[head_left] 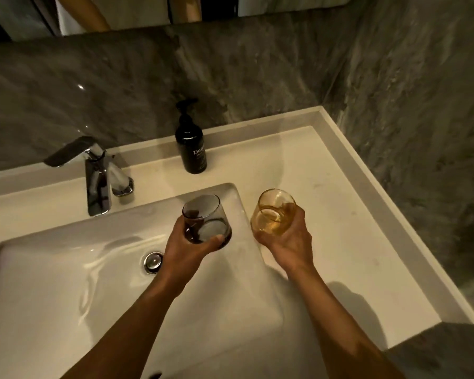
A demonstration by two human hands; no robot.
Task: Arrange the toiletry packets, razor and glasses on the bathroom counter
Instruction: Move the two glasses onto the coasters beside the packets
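Fingers of the left hand (188, 248) curl round the lower half of a dark glass (206, 220), thumb pressed along its base, and hold it tilted with the mouth turned up and away, clear of any surface. It hangs over the right rear corner of the basin (66, 269), not over the counter (326, 187).

At the far left stands the tap (99, 176), with the drain (153, 262) below it. A black pump bottle (190, 144) stands upright at the back of the counter, well apart from both glasses.

To the right, the right hand (292, 242) cups an amber glass (274, 212) from beneath, its fingers wrapped close about the base, the glass likewise tilted and lifted above the counter just beside the basin's edge. The two glasses are near each other but apart. No packets or razor can be seen.

The main risk is probably a slip: both grips sit low on smooth, rounded glass, so a loosened finger could drop the dark one into the hard basin. Lowered while tilted, either could land on its edge and roll. Brought down together, they might knock, and the amber one could end up too near the basin's rim.
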